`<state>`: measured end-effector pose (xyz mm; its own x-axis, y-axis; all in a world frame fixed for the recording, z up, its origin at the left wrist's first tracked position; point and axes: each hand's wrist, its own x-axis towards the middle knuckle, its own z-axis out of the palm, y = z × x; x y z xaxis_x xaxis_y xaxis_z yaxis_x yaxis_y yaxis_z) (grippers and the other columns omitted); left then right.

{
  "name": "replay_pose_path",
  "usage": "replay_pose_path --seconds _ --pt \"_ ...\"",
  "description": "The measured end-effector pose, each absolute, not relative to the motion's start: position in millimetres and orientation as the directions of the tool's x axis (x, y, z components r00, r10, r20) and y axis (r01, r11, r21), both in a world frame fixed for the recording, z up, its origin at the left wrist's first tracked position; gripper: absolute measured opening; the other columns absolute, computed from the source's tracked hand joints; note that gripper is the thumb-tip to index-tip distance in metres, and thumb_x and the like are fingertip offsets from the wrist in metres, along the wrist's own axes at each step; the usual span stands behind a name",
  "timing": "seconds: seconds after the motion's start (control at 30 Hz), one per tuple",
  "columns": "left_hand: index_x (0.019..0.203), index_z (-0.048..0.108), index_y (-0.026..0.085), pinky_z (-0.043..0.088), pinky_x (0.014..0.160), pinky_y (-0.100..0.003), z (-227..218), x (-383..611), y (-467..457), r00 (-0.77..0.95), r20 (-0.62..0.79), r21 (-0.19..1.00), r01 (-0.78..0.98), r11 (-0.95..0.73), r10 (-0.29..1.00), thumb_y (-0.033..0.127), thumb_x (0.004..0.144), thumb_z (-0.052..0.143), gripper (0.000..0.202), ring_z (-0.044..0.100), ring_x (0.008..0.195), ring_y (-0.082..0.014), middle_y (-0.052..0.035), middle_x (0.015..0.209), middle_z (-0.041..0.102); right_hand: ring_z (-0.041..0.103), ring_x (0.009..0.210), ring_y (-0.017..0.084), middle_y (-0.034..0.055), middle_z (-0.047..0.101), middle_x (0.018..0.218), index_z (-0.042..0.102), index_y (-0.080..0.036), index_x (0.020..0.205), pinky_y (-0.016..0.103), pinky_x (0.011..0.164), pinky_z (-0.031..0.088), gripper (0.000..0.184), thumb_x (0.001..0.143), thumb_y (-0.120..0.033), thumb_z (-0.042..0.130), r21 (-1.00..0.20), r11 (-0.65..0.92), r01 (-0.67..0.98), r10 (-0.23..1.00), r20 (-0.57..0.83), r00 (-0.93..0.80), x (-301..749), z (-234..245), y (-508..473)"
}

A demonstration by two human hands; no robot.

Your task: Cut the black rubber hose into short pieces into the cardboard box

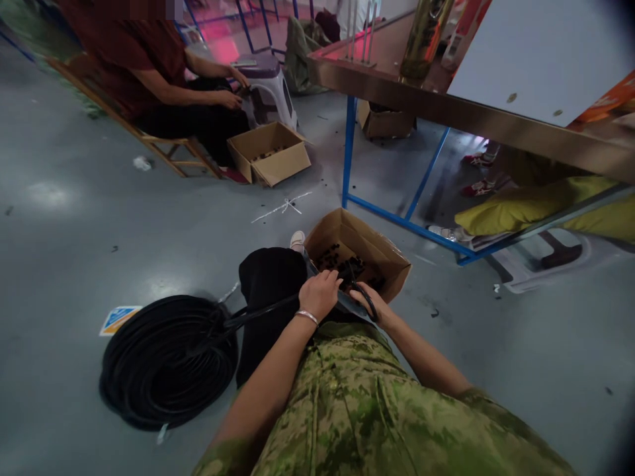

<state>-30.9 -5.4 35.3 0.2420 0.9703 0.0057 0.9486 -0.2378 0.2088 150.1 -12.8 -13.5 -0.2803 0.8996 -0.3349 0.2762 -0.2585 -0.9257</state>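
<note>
My left hand (320,293) is closed around a black tube (258,315) that runs from a large black coil (166,360) on the floor at my left. My right hand (371,305) grips black-handled scissors (366,299) at the tube's end, over my lap. Just beyond both hands stands an open cardboard box (370,241) holding several short dark cut pieces (342,261).
Another person in a dark red top sits on a wooden chair (163,142) at upper left, hands near a white stool (270,82), with a second cardboard box (270,155) at their feet. A metal-topped table (446,109) on blue legs stands at right.
</note>
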Motion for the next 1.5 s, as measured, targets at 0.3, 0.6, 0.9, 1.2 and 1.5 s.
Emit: replay_pose_path --seconds 0.3,0.6,0.9,1.2,1.5 --pt "0.116 0.06 0.022 0.04 0.077 -0.031 33 -33 -6 0.258 0.03 0.149 0.954 -0.26 0.966 0.036 0.099 0.031 0.037 0.06 0.092 -0.0208 -0.0093 0.096 0.064 0.057 0.086 0.02 0.0027 0.064 0.09 0.061 -0.019 0.1 0.03 0.074 0.046 0.047 0.08 -0.061 0.056 -0.927 -0.255 0.275 0.9 -0.331 -0.282 151 -17 -13" --pt "0.114 0.06 0.022 0.041 0.075 -0.03 36 -33 -4 0.262 0.0 0.144 0.955 -0.259 0.965 0.036 0.099 0.031 0.035 0.061 0.092 -0.02 -0.0082 0.097 0.064 0.051 0.052 0.013 -0.0008 0.055 0.059 0.053 -0.018 0.071 0.024 0.05 0.04 0.048 0.077 -0.066 0.056 -0.925 -0.329 0.192 0.9 -0.368 -0.234 142 -19 -19" --pt "0.108 0.061 0.017 0.041 0.075 -0.032 30 -31 -2 0.292 -0.011 0.086 0.953 -0.29 0.956 0.031 0.099 0.033 0.032 0.061 0.091 -0.021 -0.0098 0.095 0.063 0.048 0.039 0.012 -0.0016 0.052 0.045 0.049 -0.021 0.059 0.023 0.04 0.037 0.043 0.079 -0.059 0.054 -0.896 -0.285 0.341 0.932 -0.343 -0.12 139 -30 -28" --pt "0.104 0.061 0.014 0.042 0.075 -0.033 25 -28 0 0.302 -0.074 0.095 0.951 -0.295 0.95 0.026 0.097 0.039 0.027 0.061 0.091 -0.0222 -0.0116 0.095 0.063 0.052 0.042 0.014 0.0003 0.055 0.045 0.05 -0.02 0.055 0.022 0.043 0.036 0.045 0.082 -0.056 0.051 -0.857 -0.244 0.455 0.944 -0.318 -0.092 139 -41 -34" --pt "0.102 0.062 0.011 0.045 0.075 -0.034 18 -27 4 0.325 -0.12 0.048 0.946 -0.321 0.938 0.024 0.097 0.039 0.027 0.063 0.092 -0.0246 -0.0134 0.095 0.063 0.051 0.051 0.015 0.002 0.053 0.048 0.051 -0.019 0.053 0.023 0.047 0.033 0.05 0.084 -0.057 0.049 -0.807 -0.194 0.558 0.958 -0.278 -0.068 140 -55 -37"
